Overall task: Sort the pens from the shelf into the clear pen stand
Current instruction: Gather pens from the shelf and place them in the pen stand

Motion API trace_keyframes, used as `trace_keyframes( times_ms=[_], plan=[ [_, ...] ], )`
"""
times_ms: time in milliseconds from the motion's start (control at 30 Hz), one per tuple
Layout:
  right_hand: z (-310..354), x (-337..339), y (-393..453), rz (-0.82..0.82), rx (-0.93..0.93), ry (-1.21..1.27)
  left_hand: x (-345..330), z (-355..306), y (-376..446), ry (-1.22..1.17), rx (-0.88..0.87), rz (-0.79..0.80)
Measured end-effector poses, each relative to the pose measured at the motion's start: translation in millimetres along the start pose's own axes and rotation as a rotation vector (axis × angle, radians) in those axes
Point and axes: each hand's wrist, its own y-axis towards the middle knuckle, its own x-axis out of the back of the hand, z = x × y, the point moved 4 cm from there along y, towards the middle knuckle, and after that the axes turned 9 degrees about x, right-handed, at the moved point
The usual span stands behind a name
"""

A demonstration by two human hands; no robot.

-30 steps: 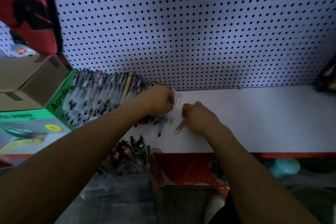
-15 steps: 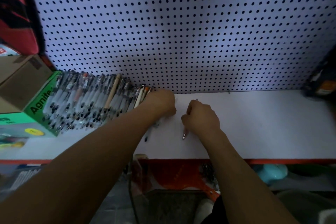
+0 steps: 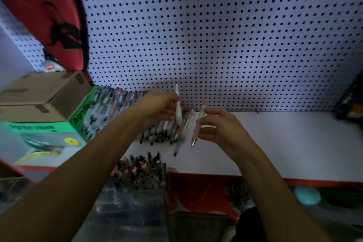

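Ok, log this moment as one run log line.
left hand holds white pen | right hand holds pink pen | both above shelf | stand part-filled

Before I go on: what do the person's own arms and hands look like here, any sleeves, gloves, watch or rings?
Both forearms are bare from the bottom edge of the view up to the wrists, no sleeves showing. The left hand and right hand wear no gloves, and no watch or band shows at either wrist. Rings cannot be ruled out: the picture is dim and blurred.
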Motion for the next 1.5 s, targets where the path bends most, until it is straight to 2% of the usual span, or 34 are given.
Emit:
trace_keyframes(
  times_ms=[67,133,233,367,567,800,1000,1267,1500],
  plan=[
    [4,-23,-10,0.091,0.019,0.044,14,8,-24,-0.131,0.004,0.048],
    [6,-45,-20,0.17,0.033,0.04,32,21,-49,-0.207,-0.003,0.031],
    [7,-75,-34,0.236,0.05,-0.004,63,44,-82,-0.233,-0.088,-0.101],
    [6,-109,-48,0.235,0.077,-0.05,107,77,-116,-0.354,-0.188,-0.329],
    [8,-159,-64,0.295,0.177,-0.239,143,125,-138,-0.62,-0.221,-0.369],
    [-4,-196,-65,0.381,0.455,-0.792,139,148,-140,-0.284,-0.327,-0.423],
    [-15,-182,-70,0.462,0.489,-1.031,131,154,-135,0.061,-0.408,-0.388],
    [-11,-171,-73,0.508,0.556,-1.11,127,157,-135,0.073,-0.417,-0.349],
    [6,-137,-68,0.351,0.542,-0.944,125,146,-141,0.002,-0.452,-0.386]
  ],
)
